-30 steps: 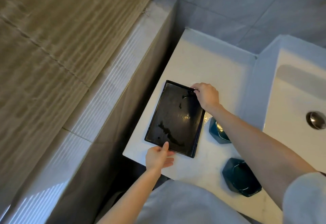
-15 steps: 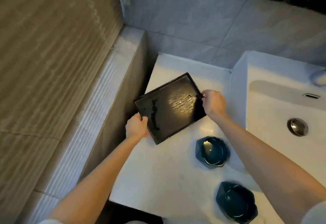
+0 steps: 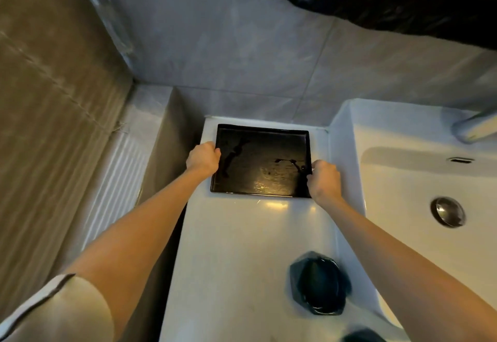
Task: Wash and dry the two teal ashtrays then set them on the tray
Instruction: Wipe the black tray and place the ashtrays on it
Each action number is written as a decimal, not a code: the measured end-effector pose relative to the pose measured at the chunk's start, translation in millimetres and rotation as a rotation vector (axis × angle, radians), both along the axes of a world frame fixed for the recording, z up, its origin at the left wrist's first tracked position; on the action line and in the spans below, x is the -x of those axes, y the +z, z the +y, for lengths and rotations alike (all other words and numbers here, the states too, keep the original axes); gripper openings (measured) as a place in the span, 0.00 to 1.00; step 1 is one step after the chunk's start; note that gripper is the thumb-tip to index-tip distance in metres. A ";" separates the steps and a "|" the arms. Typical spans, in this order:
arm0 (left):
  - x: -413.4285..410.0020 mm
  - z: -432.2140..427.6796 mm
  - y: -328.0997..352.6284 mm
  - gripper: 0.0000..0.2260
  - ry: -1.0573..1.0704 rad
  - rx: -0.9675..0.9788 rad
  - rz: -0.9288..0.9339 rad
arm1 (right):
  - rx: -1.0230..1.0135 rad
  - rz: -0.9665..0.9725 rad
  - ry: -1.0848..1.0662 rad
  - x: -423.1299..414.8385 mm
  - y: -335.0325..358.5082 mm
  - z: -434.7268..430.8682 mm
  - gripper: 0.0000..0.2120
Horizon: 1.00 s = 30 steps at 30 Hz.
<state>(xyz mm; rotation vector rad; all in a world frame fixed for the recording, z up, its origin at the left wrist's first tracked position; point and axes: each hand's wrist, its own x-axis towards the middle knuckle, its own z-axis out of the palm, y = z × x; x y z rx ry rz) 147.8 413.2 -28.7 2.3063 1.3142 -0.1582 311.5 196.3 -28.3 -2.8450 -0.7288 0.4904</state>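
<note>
Black glossy rectangular tray (image 3: 262,164) sits flat at the far end of the white bench (image 3: 242,261), close to the grey tiled wall (image 3: 242,53), just left of the white ceramic sink (image 3: 419,180). Left hand (image 3: 203,159) is closed on the tray's left rim; right hand (image 3: 324,180) is closed on its right rim near the front corner. Both grip the tray, nothing else held.

Tray surface is bare apart from some streaks or smears and a light reflection; no ashtray on it.

One teal faceted ashtray (image 3: 318,284) rests on the bench near the front, right side, just beside the sink's edge, well apart from the tray. It's motion-blurred; can't tell if wet or dirty. A second teal shape (image 3: 363,336) is cut off at the bottom edge, likely the other ashtray.

Sink basin looks dry, metal drain plug (image 3: 447,211) in place, tap (image 3: 473,129) only partly in view, no water seen running. No cloth or towel visible.

Judgement: task barely started. Tray placement is the step in hand. Washing, drying and setting both ashtrays on the tray all appear left to do.
</note>
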 end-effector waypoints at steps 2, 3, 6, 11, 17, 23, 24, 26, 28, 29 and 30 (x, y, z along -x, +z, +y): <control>-7.5 5.6 -5.6 0.13 -0.009 -0.015 0.004 | 0.002 -0.002 -0.006 -5.0 -3.7 4.0 0.09; -10.3 8.5 -8.4 0.13 -0.009 -0.016 0.009 | 0.004 0.001 -0.011 -7.2 -5.7 6.0 0.08; -17.4 19.2 -16.6 0.15 -0.012 -0.020 0.031 | -0.018 -0.003 -0.022 -12.2 -7.8 12.2 0.07; -24.0 23.3 -25.5 0.16 0.032 -0.022 0.001 | -0.143 0.013 -0.069 -15.1 -12.4 13.9 0.08; -9.9 16.1 -12.9 0.14 0.208 0.158 -0.344 | -0.364 0.312 -0.078 5.3 21.6 -2.7 0.19; 17.3 -80.3 29.1 0.16 -0.015 0.357 -0.413 | -0.374 0.434 0.059 57.4 65.8 -58.1 0.18; 23.9 -101.1 35.1 0.16 -0.072 0.394 -0.357 | -0.334 0.432 0.087 65.5 71.2 -71.1 0.18; 38.0 -140.8 42.6 0.17 -0.172 0.489 -0.244 | -0.209 0.389 0.145 78.8 76.7 -97.6 0.18; 51.2 -176.7 44.5 0.19 -0.250 0.595 -0.160 | -0.081 0.321 0.184 90.4 74.4 -119.7 0.19; 56.8 -192.2 43.1 0.21 -0.287 0.629 -0.118 | -0.036 0.289 0.204 95.9 72.0 -127.6 0.20; 61.6 -204.8 39.6 0.23 -0.315 0.652 -0.071 | 0.007 0.250 0.238 100.5 68.0 -131.5 0.21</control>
